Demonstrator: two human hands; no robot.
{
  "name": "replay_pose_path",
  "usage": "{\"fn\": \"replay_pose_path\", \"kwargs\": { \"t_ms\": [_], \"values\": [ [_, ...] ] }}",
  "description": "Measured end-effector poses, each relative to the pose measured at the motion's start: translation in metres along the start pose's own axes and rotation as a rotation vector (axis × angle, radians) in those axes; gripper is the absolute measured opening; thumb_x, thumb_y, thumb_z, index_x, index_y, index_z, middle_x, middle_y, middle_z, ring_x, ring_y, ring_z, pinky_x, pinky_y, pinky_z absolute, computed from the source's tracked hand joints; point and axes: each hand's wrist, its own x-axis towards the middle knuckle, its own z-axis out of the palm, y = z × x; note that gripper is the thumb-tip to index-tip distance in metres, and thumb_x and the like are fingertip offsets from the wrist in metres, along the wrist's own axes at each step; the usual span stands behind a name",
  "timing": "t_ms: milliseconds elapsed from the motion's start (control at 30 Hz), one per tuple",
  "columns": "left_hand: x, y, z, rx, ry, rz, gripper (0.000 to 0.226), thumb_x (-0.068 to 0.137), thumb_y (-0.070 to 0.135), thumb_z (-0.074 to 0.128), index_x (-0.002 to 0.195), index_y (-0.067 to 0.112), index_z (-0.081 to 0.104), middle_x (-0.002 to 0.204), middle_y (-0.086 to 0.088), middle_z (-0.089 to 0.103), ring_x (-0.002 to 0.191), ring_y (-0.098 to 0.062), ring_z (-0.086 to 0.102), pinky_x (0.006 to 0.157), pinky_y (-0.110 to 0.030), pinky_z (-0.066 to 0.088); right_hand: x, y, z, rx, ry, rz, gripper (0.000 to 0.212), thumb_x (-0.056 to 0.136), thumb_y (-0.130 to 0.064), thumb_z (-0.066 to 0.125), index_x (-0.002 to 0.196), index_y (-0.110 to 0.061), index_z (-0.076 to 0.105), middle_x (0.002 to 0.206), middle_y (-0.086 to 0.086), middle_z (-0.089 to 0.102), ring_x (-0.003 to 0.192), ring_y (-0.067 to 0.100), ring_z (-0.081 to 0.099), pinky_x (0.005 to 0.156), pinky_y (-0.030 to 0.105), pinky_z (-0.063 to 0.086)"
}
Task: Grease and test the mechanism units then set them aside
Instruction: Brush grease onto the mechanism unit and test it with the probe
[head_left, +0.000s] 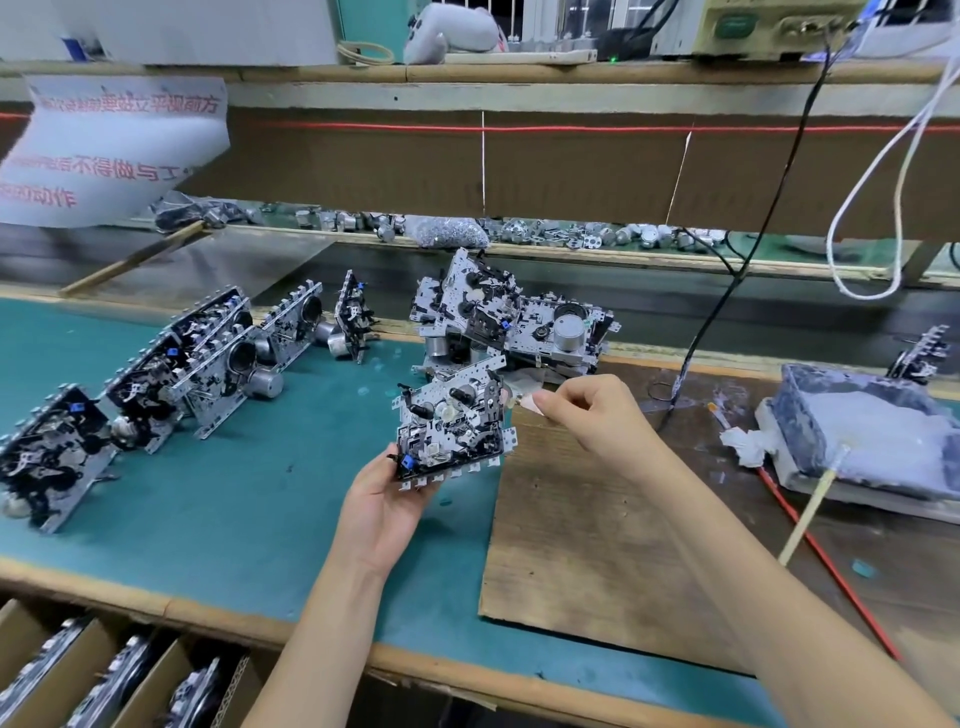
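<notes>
Only the left hand (382, 501) grips the mechanism unit (449, 426), by its lower edge, so it may tip out. The right hand (587, 410) pinches a small applicator (525, 403), probably. Grease may smear off-target.

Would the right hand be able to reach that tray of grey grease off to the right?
Probably yes. Only bare wooden board and a low-lying black cable lie between the right hand and the grease tray, though its fingers already pinch a small applicator.

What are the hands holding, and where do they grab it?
The left hand holds a mechanism unit by its bottom edge. The right hand pinches a small pale thing beside the unit; I cannot tell what.
</notes>
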Motion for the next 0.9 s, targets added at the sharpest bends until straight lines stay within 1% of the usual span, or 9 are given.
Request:
{"fn": "replay_pose_path", "kwargs": {
  "t_ms": [133, 433, 567, 633, 667, 733, 767, 800, 900],
  "values": [
    [0.0002, -0.0003, -0.0001, 0.024, -0.007, 0.002, 0.055, 0.096, 0.001, 0.028, 0.071, 0.008, 0.077, 0.081, -0.004, 0.072, 0.074, -0.015, 0.07, 0.072, -0.03, 0.057, -0.0008, -0.0013, 0.0022, -0.042, -0.022, -0.018, 0.049, 0.085, -0.03, 0.063, 0.063, 0.012, 0.054, 0.045, -0.007, 0.027, 0.041, 0.007, 0.025, 0.045, 0.018, 0.019],
    [0.0012, -0.001, -0.0003, 0.028, -0.012, 0.009, 0.057, 0.096, 0.002, 0.028, 0.068, 0.009, 0.077, 0.078, -0.004, 0.072, 0.071, -0.014, 0.069, 0.068, -0.028, 0.057, -0.0008, -0.0041, 0.0011, -0.038, -0.057, 0.018, 0.05, 0.086, -0.03, 0.062, 0.067, 0.016, 0.053, 0.047, -0.003, 0.027, 0.038, 0.007, 0.025, 0.045, 0.019, 0.021],
    [0.001, -0.0015, -0.0005, 0.029, -0.011, 0.012, 0.058, 0.097, 0.002, 0.028, 0.066, 0.01, 0.077, 0.077, -0.003, 0.073, 0.07, -0.013, 0.07, 0.067, -0.028, 0.058, -0.0004, -0.0054, -0.0005, -0.04, -0.053, 0.032, 0.05, 0.085, -0.031, 0.063, 0.067, 0.015, 0.054, 0.04, -0.011, 0.027, 0.037, 0.006, 0.025, 0.042, 0.014, 0.02],
    [0.001, -0.0014, -0.0002, 0.035, -0.014, 0.019, 0.057, 0.096, 0.002, 0.028, 0.068, 0.01, 0.077, 0.079, -0.003, 0.073, 0.071, -0.013, 0.07, 0.068, -0.028, 0.058, -0.0016, -0.0068, 0.0011, -0.042, -0.034, 0.019, 0.049, 0.084, -0.031, 0.063, 0.065, 0.014, 0.053, 0.046, -0.003, 0.03, 0.043, 0.006, 0.023, 0.045, 0.017, 0.021],
    [0.0009, -0.0012, 0.0, 0.038, -0.015, 0.022, 0.057, 0.096, 0.002, 0.028, 0.068, 0.01, 0.078, 0.079, -0.003, 0.073, 0.072, -0.013, 0.07, 0.068, -0.028, 0.058, -0.0027, -0.0074, 0.0022, -0.032, -0.024, 0.008, 0.049, 0.084, -0.03, 0.063, 0.063, 0.013, 0.052, 0.048, 0.005, 0.033, 0.047, 0.008, 0.023, 0.048, 0.021, 0.021],
    [0.0005, -0.0006, 0.0002, 0.04, -0.018, 0.025, 0.058, 0.096, 0.001, 0.027, 0.068, 0.011, 0.078, 0.078, -0.002, 0.073, 0.071, -0.012, 0.07, 0.067, -0.027, 0.057, -0.0045, -0.0077, 0.0049, -0.001, -0.01, 0.001, 0.05, 0.085, -0.03, 0.063, 0.062, 0.012, 0.05, 0.058, 0.026, 0.05, 0.051, 0.011, 0.026, 0.052, 0.025, 0.022],
    [0.0005, -0.0005, 0.0003, 0.042, -0.02, 0.026, 0.059, 0.095, 0.001, 0.027, 0.067, 0.011, 0.077, 0.077, -0.002, 0.073, 0.07, -0.012, 0.069, 0.067, -0.026, 0.057, -0.0048, -0.0073, 0.0058, 0.004, -0.005, 0.006, 0.05, 0.085, -0.03, 0.063, 0.062, 0.013, 0.05, 0.067, 0.029, 0.057, 0.052, 0.012, 0.027, 0.054, 0.025, 0.023],
    [0.0002, -0.0004, 0.0005, 0.045, -0.021, 0.028, 0.06, 0.095, 0.0, 0.026, 0.066, 0.011, 0.077, 0.076, -0.001, 0.073, 0.069, -0.012, 0.069, 0.067, -0.026, 0.056, -0.0049, -0.0068, 0.0064, 0.004, 0.0, 0.012, 0.05, 0.085, -0.03, 0.063, 0.063, 0.013, 0.051, 0.068, 0.028, 0.059, 0.052, 0.011, 0.028, 0.054, 0.025, 0.024],
    [0.0001, -0.0005, 0.0005, 0.05, -0.016, 0.025, 0.059, 0.096, 0.0, 0.027, 0.065, 0.01, 0.076, 0.075, -0.001, 0.071, 0.069, -0.012, 0.068, 0.067, -0.025, 0.056, -0.0037, -0.0065, 0.0063, 0.014, -0.004, 0.028, 0.05, 0.084, -0.03, 0.063, 0.063, 0.013, 0.05, 0.062, 0.022, 0.059, 0.05, 0.008, 0.029, 0.053, 0.026, 0.023]
  ]
}}
